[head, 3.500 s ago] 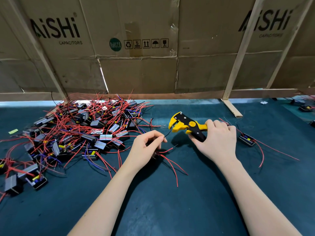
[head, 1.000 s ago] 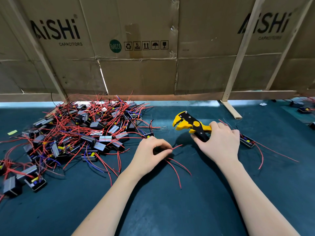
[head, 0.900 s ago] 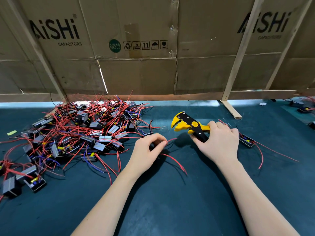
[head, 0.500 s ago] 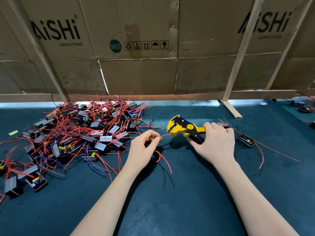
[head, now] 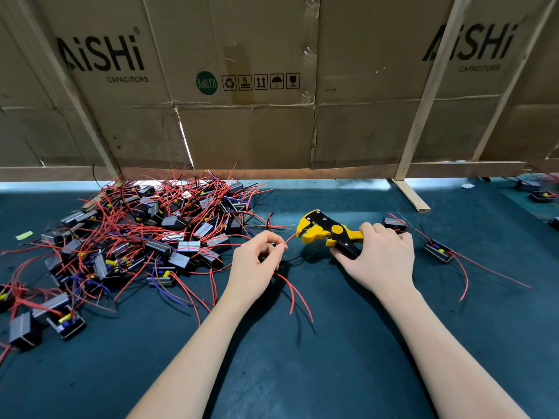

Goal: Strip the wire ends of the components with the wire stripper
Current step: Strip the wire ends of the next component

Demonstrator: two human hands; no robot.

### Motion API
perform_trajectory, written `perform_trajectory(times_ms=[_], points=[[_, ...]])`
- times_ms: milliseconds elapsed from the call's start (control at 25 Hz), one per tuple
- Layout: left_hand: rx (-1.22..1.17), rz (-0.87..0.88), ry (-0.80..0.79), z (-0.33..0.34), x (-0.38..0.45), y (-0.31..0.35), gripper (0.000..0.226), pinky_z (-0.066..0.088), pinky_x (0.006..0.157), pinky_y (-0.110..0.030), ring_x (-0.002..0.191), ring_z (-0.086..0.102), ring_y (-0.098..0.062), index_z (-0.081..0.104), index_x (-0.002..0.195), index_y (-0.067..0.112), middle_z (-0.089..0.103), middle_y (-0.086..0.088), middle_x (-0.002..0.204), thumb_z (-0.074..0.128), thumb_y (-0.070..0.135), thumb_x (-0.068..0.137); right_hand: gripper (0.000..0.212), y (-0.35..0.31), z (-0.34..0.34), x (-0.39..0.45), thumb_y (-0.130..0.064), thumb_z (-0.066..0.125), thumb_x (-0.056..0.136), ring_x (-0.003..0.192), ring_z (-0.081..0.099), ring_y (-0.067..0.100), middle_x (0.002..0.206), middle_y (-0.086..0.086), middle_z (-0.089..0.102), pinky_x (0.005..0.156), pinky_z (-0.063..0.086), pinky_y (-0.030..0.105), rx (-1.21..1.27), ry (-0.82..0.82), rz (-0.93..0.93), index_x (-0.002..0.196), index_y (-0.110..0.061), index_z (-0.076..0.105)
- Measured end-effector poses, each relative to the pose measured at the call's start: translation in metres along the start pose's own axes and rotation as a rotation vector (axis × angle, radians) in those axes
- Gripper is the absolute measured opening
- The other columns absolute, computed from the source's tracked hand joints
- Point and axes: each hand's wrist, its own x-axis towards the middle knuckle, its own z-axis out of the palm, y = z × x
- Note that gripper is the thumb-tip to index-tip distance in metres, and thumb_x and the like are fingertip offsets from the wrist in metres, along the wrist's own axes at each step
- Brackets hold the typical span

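Observation:
My right hand [head: 379,257] grips the handles of the yellow and black wire stripper [head: 325,232], whose jaws point left. My left hand [head: 257,263] pinches a red wire [head: 289,238] between thumb and fingers. The wire's free end reaches the stripper's jaws. The component that the wire belongs to is hidden under my left hand. More red wires [head: 295,293] from it trail down over the mat toward me.
A big pile of black components with red and blue wires [head: 136,237] covers the left of the dark green mat [head: 302,373]. Two components [head: 437,252] lie right of my right hand. A cardboard wall on a wooden frame [head: 406,176] closes the back.
My left hand has lifted from the mat and brought one red wire up to the stripper's jaws. The stripper has shifted slightly left toward the wire.

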Motion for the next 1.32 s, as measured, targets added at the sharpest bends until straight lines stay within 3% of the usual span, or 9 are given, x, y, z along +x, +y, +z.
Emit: perform_trajectory(times_ms=[360,520,640,800,920,1000,1120,1320], points=[[0.054,0.01,-0.034,0.0,-0.001,0.002,0.012,0.039,0.054,-0.014,0.044,0.045,-0.008,0.064,0.08,0.016,0.053,0.006,0.049,0.063,0.011,0.091,0.054,-0.003,-0.005,0.001,-0.071,0.059,0.074,0.08,0.061,0.025,0.079,-0.001,0.06,0.075,0.031,0.038,-0.007,-0.032,0.01,0.082,-0.017,0.055],[0.078,0.016,-0.025,-0.001,-0.001,0.004,0.012,0.039,0.056,-0.015,0.044,0.045,-0.007,0.064,0.08,0.016,0.053,0.006,0.048,0.063,0.012,0.091,0.05,-0.006,-0.012,0.001,-0.07,0.06,0.074,0.065,0.052,0.025,0.065,-0.006,0.049,0.066,0.028,0.034,0.001,-0.064,0.014,0.071,-0.021,0.05],[0.089,0.015,-0.032,-0.001,-0.002,0.005,0.012,0.044,0.06,-0.025,0.045,0.046,-0.008,0.063,0.079,0.017,0.054,0.004,0.049,0.063,0.013,0.091,0.053,-0.008,-0.015,0.003,-0.075,0.058,0.072,0.06,0.04,0.023,0.059,-0.006,0.041,0.054,0.025,0.029,-0.01,-0.124,0.062,0.063,-0.023,0.048],[0.101,0.011,-0.036,-0.003,-0.002,0.005,0.012,0.047,0.064,-0.033,0.046,0.047,-0.009,0.064,0.079,0.019,0.056,0.002,0.05,0.064,0.014,0.09,0.052,-0.007,-0.015,0.003,-0.074,0.06,0.072,0.062,0.049,0.025,0.063,-0.005,0.047,0.055,0.026,0.029,0.009,-0.075,0.055,0.064,-0.023,0.05],[0.151,0.043,-0.014,-0.003,-0.003,0.005,0.004,0.049,0.075,-0.037,0.066,0.055,-0.012,0.066,0.085,0.021,0.061,0.007,0.066,0.067,0.019,0.089,0.055,-0.004,-0.01,-0.002,-0.069,0.063,0.074,0.078,0.059,0.029,0.077,0.001,0.059,0.072,0.031,0.038,0.014,0.072,-0.005,0.08,-0.015,0.056],[0.326,0.105,0.036,-0.004,-0.004,0.004,0.019,0.044,0.084,-0.031,0.09,0.051,-0.011,0.065,0.099,0.022,0.059,0.009,0.09,0.072,0.033,0.085,0.058,-0.002,-0.009,-0.001,-0.069,0.064,0.073,0.08,0.059,0.03,0.079,0.003,0.061,0.073,0.031,0.038,0.048,0.119,0.041,0.082,-0.012,0.057],[0.563,0.076,0.011,-0.01,-0.004,0.001,0.042,0.044,0.079,-0.03,0.096,0.048,-0.011,0.056,0.109,0.029,0.052,0.012,0.1,0.068,0.057,0.079,0.058,0.003,-0.008,0.002,-0.07,0.065,0.072,0.08,0.059,0.031,0.079,0.004,0.063,0.072,0.03,0.038,0.083,0.158,0.098,0.081,-0.013,0.058],[0.514,0.017,0.005,-0.005,-0.005,0.004,0.034,0.037,0.061,-0.028,0.077,0.056,-0.014,0.056,0.097,0.033,0.056,0.013,0.071,0.07,0.055,0.075,0.057,0.006,-0.014,0.005,-0.068,0.067,0.072,0.079,0.059,0.032,0.08,0.004,0.062,0.073,0.033,0.038,0.133,0.204,0.131,0.085,-0.013,0.06]])
